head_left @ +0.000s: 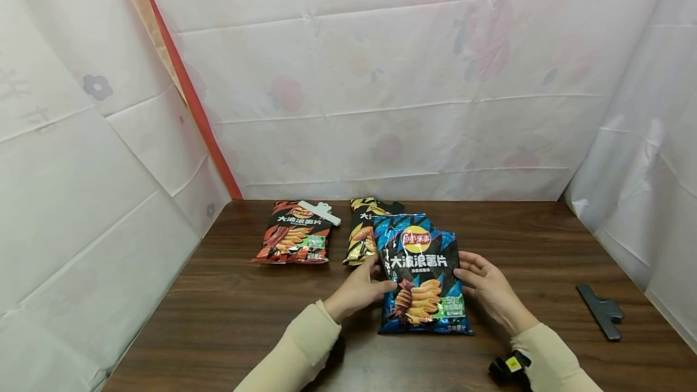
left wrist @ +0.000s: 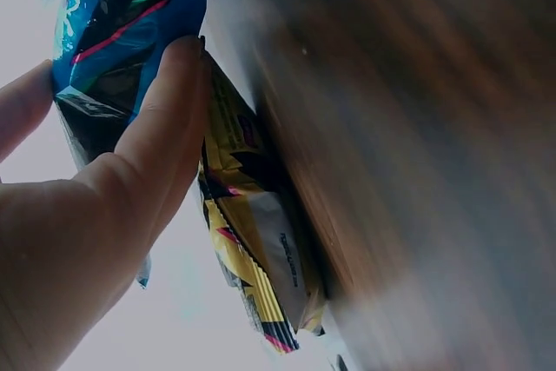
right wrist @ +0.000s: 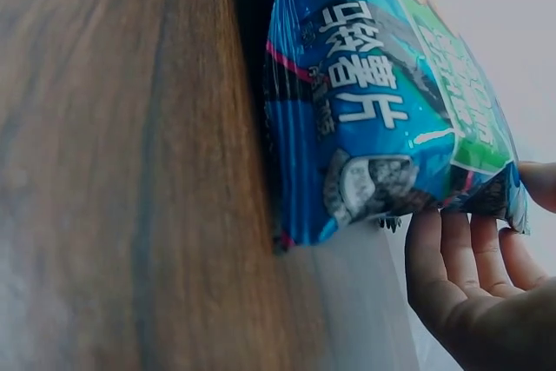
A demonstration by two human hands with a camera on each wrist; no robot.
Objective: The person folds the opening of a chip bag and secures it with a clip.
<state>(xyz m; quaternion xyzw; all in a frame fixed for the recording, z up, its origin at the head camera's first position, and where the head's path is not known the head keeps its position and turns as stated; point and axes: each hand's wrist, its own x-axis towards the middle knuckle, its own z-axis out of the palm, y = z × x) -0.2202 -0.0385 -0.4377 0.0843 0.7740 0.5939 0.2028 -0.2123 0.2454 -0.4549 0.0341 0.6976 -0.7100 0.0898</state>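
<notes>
A blue and black bag of potato chips (head_left: pixel 422 277) stands close over the table between both hands, its printed front toward the head camera. Its top edge is uneven, with a back layer showing higher at the left. My left hand (head_left: pixel 359 289) grips the left side, thumb on the front and fingers behind. On the right side my right hand (head_left: pixel 492 289) pinches the edge, and the right wrist view shows its fingers (right wrist: pixel 456 254) under the bag's side. A yellow and black chip bag (head_left: pixel 359 235) lies just behind, partly hidden by the blue one.
A red chip bag (head_left: pixel 291 241) lies at the back left with a white clip (head_left: pixel 321 212) across its top corner. The yellow bag carries a dark clip (head_left: pixel 396 206). Another dark grey clip (head_left: pixel 600 312) lies on the wooden table (head_left: pixel 229 313) at the right. White sheets surround the table.
</notes>
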